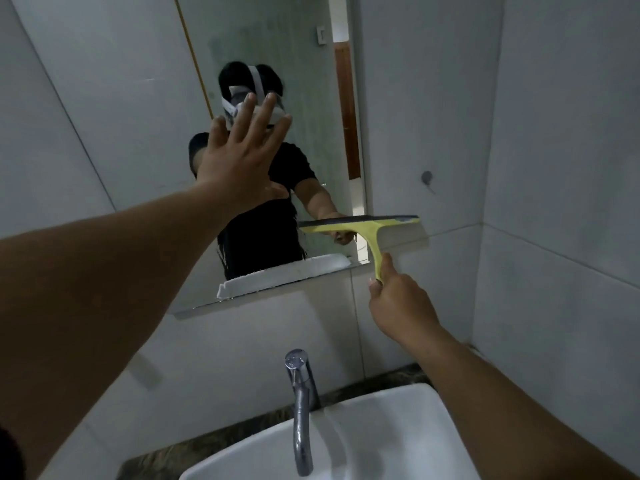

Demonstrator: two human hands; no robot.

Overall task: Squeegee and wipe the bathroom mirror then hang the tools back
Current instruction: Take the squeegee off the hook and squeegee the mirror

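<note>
Gripping yellow squeegee (372, 233) handle, right hand (398, 296); left hand (239, 157) spread flat on mirror (277, 46).

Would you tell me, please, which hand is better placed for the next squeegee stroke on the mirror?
Right. The right hand already grips the squeegee by its handle, blade at the mirror's lower right edge. The left hand is open and holds nothing.
</note>
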